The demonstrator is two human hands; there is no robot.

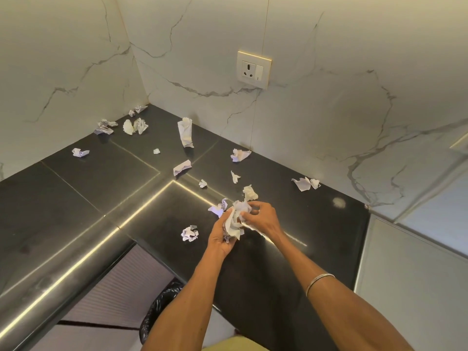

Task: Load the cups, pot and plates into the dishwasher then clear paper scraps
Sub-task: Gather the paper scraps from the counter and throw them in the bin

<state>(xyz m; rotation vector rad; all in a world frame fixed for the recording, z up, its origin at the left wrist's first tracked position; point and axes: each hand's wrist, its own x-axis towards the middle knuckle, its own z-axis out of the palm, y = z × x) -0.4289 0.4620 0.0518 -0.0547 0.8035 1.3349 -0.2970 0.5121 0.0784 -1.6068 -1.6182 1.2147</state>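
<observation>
Your two hands gather crumpled paper over the dark counter (76, 198).

From the head camera: your left hand (220, 239) cups a wad of scraps (234, 221), fingers curled round it; your right hand (260, 219) pinches its top. Many loose scraps lie beyond your hands, one (189, 233) just left of them. No dishes show, so clearing looks barely begun; a black-lined bin (162, 307) waits below.

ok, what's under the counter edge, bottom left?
Below the counter edge: a bin with a black bag and ribbed cabinet front. The left arm covers the bin's opening; contents can't be seen.
</observation>
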